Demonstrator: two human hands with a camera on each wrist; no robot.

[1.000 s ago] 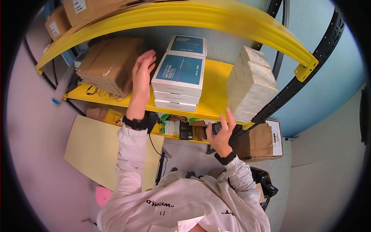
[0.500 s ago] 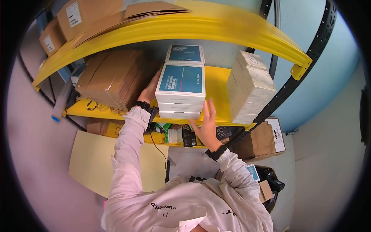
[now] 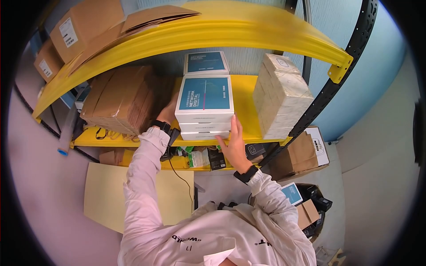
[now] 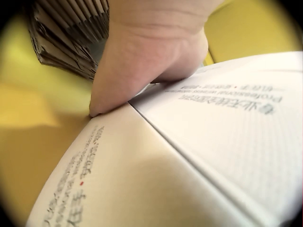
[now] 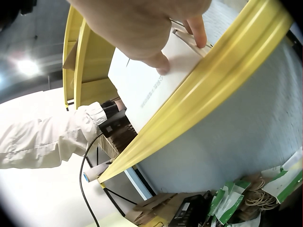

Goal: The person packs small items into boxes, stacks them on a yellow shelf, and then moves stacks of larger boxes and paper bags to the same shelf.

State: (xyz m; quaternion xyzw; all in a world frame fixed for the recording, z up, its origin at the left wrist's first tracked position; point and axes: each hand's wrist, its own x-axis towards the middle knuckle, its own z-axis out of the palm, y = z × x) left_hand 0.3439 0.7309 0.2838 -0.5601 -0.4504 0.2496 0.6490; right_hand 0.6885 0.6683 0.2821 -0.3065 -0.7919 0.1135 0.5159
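Note:
A stack of white boxes with blue tops [image 3: 205, 95], lettered "NETWORK DIGITAL", stands at the front of a yellow shelf [image 3: 246, 99]. My left hand [image 3: 167, 113] is against the stack's left side, its fingers mostly hidden behind the boxes in the head view. In the left wrist view that hand [image 4: 147, 52] touches the white printed box sides [image 4: 227, 127] by a seam. My right hand [image 3: 235, 148] lies at the stack's front right corner with fingers straight up the right side. Its thumb [image 5: 161, 65] presses the white front face in the right wrist view.
Flattened brown cartons [image 3: 117, 97] are stacked left of the left hand. A second blue-topped box [image 3: 205, 62] sits behind, and pale boxes [image 3: 282, 97] stand on the right. The upper yellow beam [image 3: 199, 31] crosses overhead. A lower shelf holds small packets [image 3: 199, 157].
My left hand has come down beside the stack's left side. The right hand has moved left and up to its front right corner. The view has shifted slightly.

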